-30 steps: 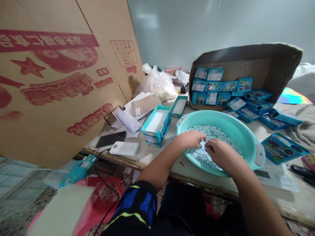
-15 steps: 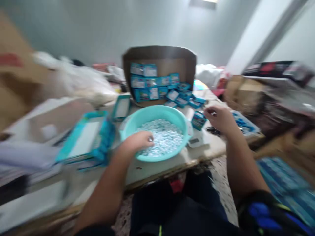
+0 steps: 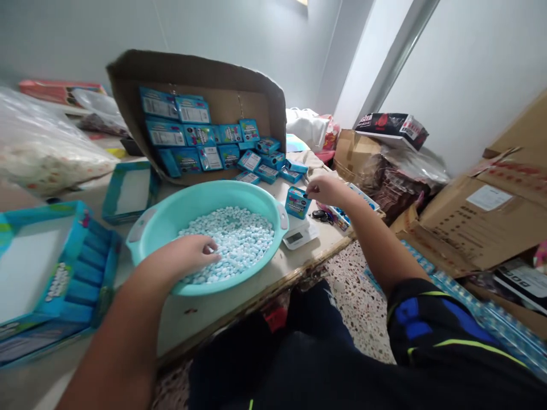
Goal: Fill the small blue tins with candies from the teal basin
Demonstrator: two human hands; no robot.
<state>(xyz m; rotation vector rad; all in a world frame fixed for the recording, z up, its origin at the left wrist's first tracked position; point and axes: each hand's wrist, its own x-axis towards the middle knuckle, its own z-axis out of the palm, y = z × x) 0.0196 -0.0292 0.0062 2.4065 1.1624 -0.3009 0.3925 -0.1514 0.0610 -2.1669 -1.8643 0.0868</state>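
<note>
- The turquoise basin (image 3: 147, 219) sat on the table (image 3: 188, 327), holding pale blue candies (image 3: 239, 242); I took it as my dial, twelve pointing at the wall.
- The left hand (image 3: 199, 250) reached in over the rim from eight o'clock, fingers curled down at the candies; I couldn't tell whether it had closed on any.
- The right hand (image 3: 327, 189) was out past two o'clock, fingers bent at the top corner of a small upright blue box (image 3: 298, 203); whether they gripped it, I couldn't tell.
- A white scale (image 3: 305, 234) lay just off the rim at three.
- At twelve, an open carton (image 3: 222, 102) held blue packets (image 3: 199, 135).
- A blue tray (image 3: 36, 262) stood at nine, another tray (image 3: 132, 193) at ten.
</note>
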